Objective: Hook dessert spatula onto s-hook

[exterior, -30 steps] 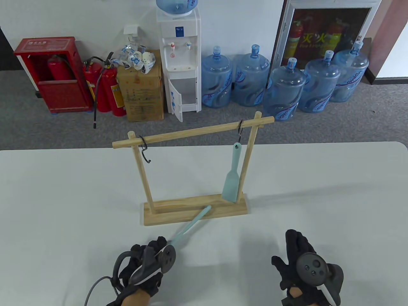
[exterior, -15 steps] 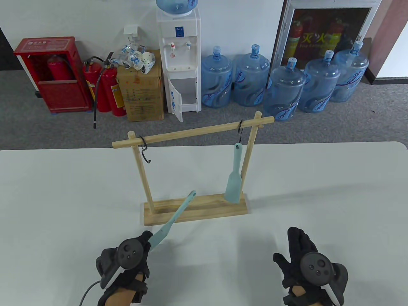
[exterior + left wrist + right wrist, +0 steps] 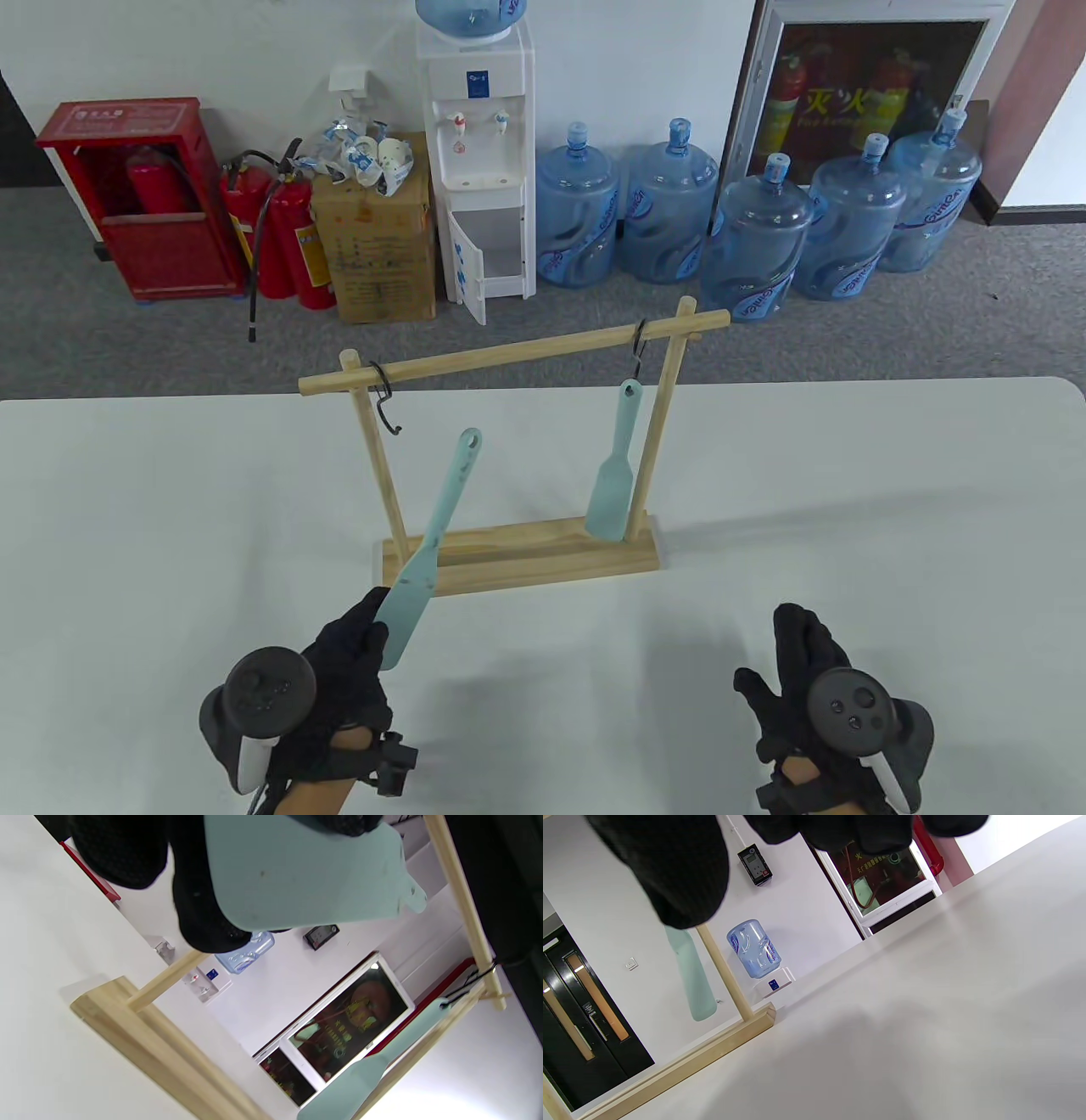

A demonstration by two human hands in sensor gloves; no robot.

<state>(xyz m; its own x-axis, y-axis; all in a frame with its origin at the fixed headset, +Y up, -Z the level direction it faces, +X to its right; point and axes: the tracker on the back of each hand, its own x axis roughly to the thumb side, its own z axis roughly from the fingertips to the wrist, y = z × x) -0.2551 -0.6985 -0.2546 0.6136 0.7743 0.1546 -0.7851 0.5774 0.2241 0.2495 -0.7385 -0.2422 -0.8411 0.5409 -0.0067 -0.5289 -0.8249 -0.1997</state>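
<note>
My left hand point(image 3: 339, 662) grips a light blue dessert spatula point(image 3: 428, 552) by its blade and holds it up, handle end with its hole pointing up toward the empty black S-hook point(image 3: 386, 407) on the left of the wooden rack point(image 3: 517, 556). In the left wrist view the blade point(image 3: 305, 870) lies between my fingers point(image 3: 208, 921). A second blue spatula point(image 3: 615, 475) hangs from the right S-hook point(image 3: 640, 340); it also shows in the left wrist view point(image 3: 373, 1073) and the right wrist view point(image 3: 691, 976). My right hand point(image 3: 806, 671) is flat above the table, empty.
The rack's crossbar point(image 3: 509, 350) slants up to the right on two posts. The white table point(image 3: 848, 509) spreads around the rack. Behind it on the floor stand water bottles point(image 3: 670, 204), a dispenser point(image 3: 479, 161) and fire extinguishers point(image 3: 280, 238).
My left hand has moved left and swung the spatula from low and slanted to nearly upright, raising the handle end toward the left S-hook. The hanging spatula swings slightly. My right hand has hardly moved.
</note>
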